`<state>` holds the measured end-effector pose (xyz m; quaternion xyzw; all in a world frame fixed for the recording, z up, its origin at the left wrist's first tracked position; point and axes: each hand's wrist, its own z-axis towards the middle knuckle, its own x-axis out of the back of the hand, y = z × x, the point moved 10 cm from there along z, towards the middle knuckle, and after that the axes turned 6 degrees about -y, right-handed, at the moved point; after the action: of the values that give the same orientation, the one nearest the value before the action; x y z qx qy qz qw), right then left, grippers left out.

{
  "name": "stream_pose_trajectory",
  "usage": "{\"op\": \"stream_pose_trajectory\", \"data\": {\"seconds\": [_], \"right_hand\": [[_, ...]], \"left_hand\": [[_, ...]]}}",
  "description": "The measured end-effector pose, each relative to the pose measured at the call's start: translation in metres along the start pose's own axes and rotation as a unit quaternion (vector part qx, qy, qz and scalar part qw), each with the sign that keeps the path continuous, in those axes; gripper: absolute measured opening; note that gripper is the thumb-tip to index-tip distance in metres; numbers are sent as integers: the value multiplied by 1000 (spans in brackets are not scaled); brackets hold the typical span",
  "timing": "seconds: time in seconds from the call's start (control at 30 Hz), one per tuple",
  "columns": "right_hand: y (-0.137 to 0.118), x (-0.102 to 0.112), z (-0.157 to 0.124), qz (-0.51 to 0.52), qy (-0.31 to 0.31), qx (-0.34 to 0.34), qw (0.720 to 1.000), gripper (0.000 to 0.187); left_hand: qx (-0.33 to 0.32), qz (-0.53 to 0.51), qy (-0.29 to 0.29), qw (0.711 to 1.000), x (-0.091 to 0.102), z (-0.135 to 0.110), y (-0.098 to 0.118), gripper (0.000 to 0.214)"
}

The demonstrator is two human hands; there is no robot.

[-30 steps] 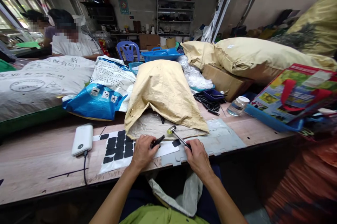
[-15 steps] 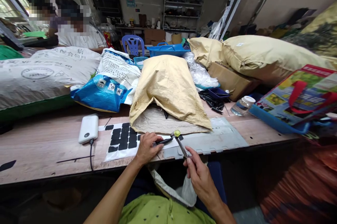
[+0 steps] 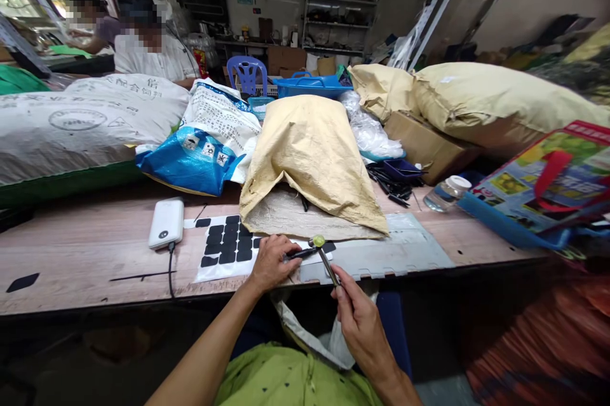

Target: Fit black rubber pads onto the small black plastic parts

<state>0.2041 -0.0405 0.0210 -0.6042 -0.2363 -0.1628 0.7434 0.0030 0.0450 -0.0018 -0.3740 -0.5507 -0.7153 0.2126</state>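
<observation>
My left hand [image 3: 274,264] rests at the table's front edge, fingers closed on a slim black pen-like piece [image 3: 303,253] that points right. In my right hand [image 3: 358,305] is the metal handle of a small hammer [image 3: 328,264]. Its head, with a yellow-green face, is up beside the tip of the black piece; whether they touch I cannot tell. Left of my left hand lies a white sheet [image 3: 203,274] bearing black rounded stickers. Just behind both hands a tan woven sack [image 3: 317,145] lies with its mouth toward me, and a black piece shows at its opening.
A white power bank [image 3: 166,223] with a cable stands left. Blue-and-white [image 3: 190,161] and white sacks [image 3: 95,120] lie beyond it. At right are a heap of black pieces [image 3: 391,187], a lidded jar [image 3: 447,194] and a blue tray [image 3: 515,225]. Two people sit at the back left.
The view has shifted slightly, so the table contents sit a little higher and further right. Both hands keep their holds, and the hammer head stays by the black piece's tip.
</observation>
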Motion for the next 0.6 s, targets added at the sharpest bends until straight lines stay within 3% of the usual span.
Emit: {"op": "stream_pose_trajectory", "data": {"seconds": [0.27, 0.47, 0.6], "right_hand": [[-9, -3, -1, -38, 3, 57, 998, 43], [-3, -13, 0, -51, -19, 49, 997, 42], [-15, -12, 3, -47, -12, 67, 997, 42]], "left_hand": [[15, -30, 1, 999, 1, 1, -4, 19], [26, -31, -2, 999, 0, 2, -7, 19], [26, -34, -3, 999, 0, 2, -7, 19]]}}
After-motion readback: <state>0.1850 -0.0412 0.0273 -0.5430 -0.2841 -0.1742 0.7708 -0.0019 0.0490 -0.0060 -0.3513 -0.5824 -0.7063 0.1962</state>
